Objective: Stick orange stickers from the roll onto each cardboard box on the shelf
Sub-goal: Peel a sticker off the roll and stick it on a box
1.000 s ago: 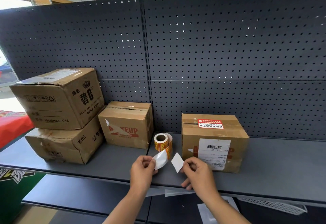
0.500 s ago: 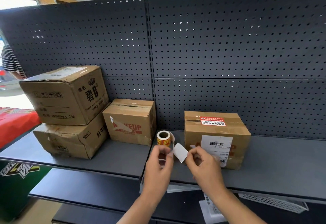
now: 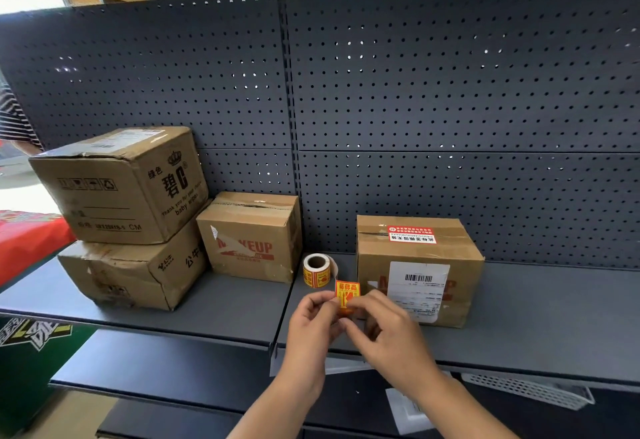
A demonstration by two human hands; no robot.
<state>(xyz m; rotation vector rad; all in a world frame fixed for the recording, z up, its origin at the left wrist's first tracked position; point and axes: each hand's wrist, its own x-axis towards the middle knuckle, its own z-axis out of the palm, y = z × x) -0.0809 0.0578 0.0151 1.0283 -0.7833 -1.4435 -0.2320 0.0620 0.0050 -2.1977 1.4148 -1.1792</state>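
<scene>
orange sticker (image 3: 347, 291) off the roll (image 3: 317, 270), not yet on a box

on the dark shelf (image 3: 536, 317): top box (image 3: 114, 186) stacked on bottom box (image 3: 131, 272) at left, makeup box (image 3: 249, 238) beside them, barcode-labelled box (image 3: 415, 265) to the right. closed, contents hidden. left grip (image 3: 311, 321) and right grip (image 3: 391, 331) both pinching the sticker's lower end, just before the barcode-labelled box. roll on the shelf between the two smaller boxes, apart from both grips. likely feather-light, floppy, tacky-backed; best held by one corner, clear of the glue.
</scene>
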